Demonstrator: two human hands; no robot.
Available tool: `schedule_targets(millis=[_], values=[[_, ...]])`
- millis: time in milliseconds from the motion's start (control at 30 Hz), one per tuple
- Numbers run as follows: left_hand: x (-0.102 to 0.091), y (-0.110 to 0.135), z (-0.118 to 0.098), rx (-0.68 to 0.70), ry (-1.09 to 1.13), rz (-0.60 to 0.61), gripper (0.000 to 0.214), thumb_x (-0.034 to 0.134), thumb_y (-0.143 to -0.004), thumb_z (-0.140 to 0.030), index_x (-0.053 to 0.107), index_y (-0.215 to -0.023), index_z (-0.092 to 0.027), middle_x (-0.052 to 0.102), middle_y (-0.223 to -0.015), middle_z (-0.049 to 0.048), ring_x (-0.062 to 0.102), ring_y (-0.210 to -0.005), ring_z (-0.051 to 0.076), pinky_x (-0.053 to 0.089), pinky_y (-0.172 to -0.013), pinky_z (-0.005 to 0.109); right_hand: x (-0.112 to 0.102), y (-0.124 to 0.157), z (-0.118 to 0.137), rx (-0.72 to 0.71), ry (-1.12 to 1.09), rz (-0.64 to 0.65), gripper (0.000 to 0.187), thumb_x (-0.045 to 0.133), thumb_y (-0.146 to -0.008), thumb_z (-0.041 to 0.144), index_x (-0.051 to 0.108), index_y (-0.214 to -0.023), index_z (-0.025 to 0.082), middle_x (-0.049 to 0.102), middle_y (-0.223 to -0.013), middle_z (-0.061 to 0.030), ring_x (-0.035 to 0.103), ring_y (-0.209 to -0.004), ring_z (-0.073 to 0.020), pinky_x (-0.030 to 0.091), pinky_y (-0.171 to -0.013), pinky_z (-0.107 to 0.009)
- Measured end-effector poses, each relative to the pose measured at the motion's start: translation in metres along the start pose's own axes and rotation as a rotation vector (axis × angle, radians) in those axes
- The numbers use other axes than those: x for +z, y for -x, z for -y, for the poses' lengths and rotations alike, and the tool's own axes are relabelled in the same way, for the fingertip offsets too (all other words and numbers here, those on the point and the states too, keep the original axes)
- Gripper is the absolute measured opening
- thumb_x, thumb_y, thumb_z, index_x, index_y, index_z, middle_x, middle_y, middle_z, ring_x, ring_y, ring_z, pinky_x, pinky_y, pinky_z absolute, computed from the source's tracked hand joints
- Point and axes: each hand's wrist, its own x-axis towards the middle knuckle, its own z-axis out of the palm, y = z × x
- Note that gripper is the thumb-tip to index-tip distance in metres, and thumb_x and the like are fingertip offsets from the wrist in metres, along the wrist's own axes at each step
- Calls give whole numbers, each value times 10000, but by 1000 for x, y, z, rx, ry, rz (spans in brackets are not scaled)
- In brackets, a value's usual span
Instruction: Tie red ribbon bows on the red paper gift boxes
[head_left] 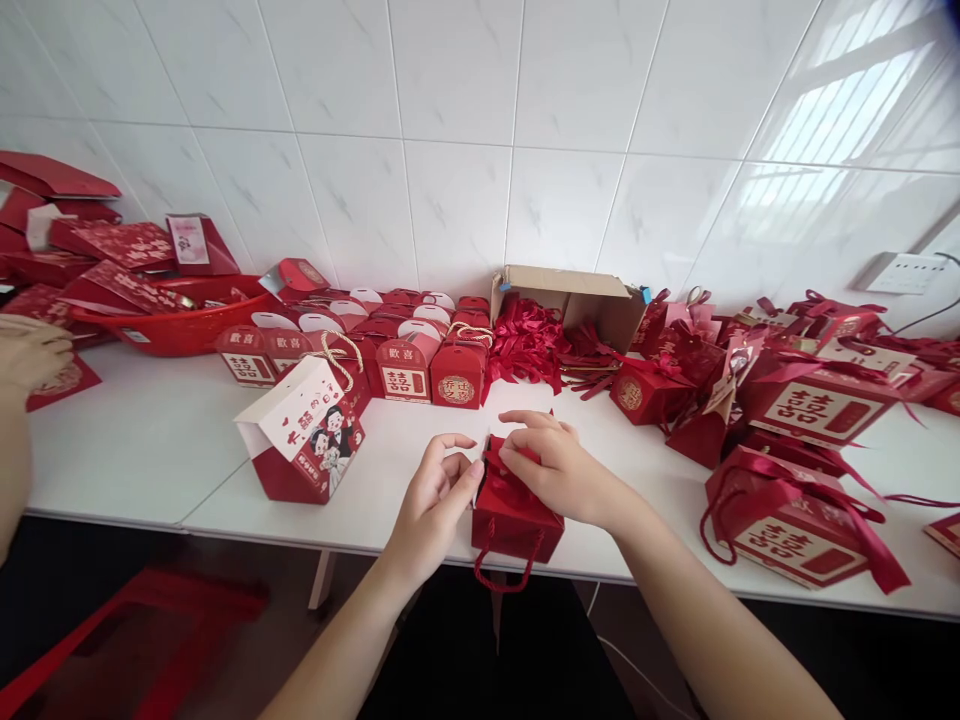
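Observation:
A small red gift box (525, 535) with a red rope handle stands at the table's front edge, right before me. My left hand (436, 500) is closed at the box's left side, thumb and fingers pinching its upper edge. From the right, my right hand (559, 465) reaches over the top, its fingertips pinched on a red ribbon (508, 478) there. Part of the ribbon and the box top is hidden by the fingers. To the left sits a red and white box (304, 440) with a cartoon couple and a cream rope handle.
Behind, rows of red boxes (405, 372) stand beside a cardboard carton (600, 300) with red ribbons (529, 335). Ribboned boxes (799, 535) pile up at right. A red basket (195, 330) holds flat pieces at left, near another person's hand (34, 350).

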Motion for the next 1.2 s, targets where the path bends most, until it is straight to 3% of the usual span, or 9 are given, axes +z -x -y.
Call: schedule_targets(millis=[200,400,567,700,800,867,933,1033,1200], values=[[-2,-2,0,-21,40,72,254,494,-905,-432,452,-1058,-234,439,-614,-70,427,-609,124,366,-631,241,1,-5,6,6,0,30,274,427,-926,230,619,-735,189,567,-1291,-129,426,-1296,-280,264,-1014,-551],[-5,-18,-1,-27,-99,111,231,436,-901,-415,448,-781,-218,402,-566,-62,411,-543,120,345,-564,233,3,-3,4,-20,3,-4,223,440,-919,252,644,-841,209,569,-1286,-116,410,-1307,-300,258,-1034,-562],[-47,-21,19,-107,-854,-128,147,501,-803,-333,478,-700,-231,526,-607,-1,514,-594,191,360,-566,279,-4,22,-26,20,-157,-297,207,438,-940,345,592,-1022,234,592,-1228,-94,477,-1243,-251,343,-1037,-479],[-74,-19,31,-155,-1002,-276,88,531,-730,-237,476,-662,-226,530,-620,48,546,-682,271,390,-618,348,-4,49,-54,47,-246,-310,225,472,-934,361,571,-1098,242,604,-1204,-76,532,-1173,-221,403,-1013,-408],[-62,-21,25,12,-901,-259,112,497,-815,-309,541,-865,-218,608,-918,86,569,-907,266,428,-800,359,3,57,-63,10,-265,-245,235,498,-927,329,565,-1139,254,605,-1208,-62,542,-1155,-210,422,-1000,-380],[-44,-23,17,108,-663,-147,208,458,-873,-391,550,-960,-225,602,-1041,71,565,-969,225,423,-867,317,8,58,-64,8,-295,-245,223,502,-925,317,571,-1126,249,613,-1183,-64,577,-1093,-203,453,-959,-364],[-25,-24,9,65,-438,2,240,446,-894,-436,552,-966,-232,598,-1021,42,569,-926,190,428,-842,281,12,56,-65,37,-340,-270,199,510,-920,329,580,-1080,232,629,-1113,-67,624,-954,-187,491,-874,-346],[-9,-25,3,-51,-278,128,229,505,-875,-456,516,-929,-234,569,-851,-7,548,-784,147,421,-724,239,15,56,-66,100,-374,-302,194,517,-911,366,592,-979,201,639,-919,-55,604,-702,-148,497,-693,-307],[-12,-28,1,-130,-213,237,237,562,-850,-438,527,-792,-210,508,-650,-51,470,-616,108,376,-607,211,7,57,-69,201,-375,-277,285,457,-923,439,589,-933,186,534,-668,2,423,-532,-109,340,-485,-241]])
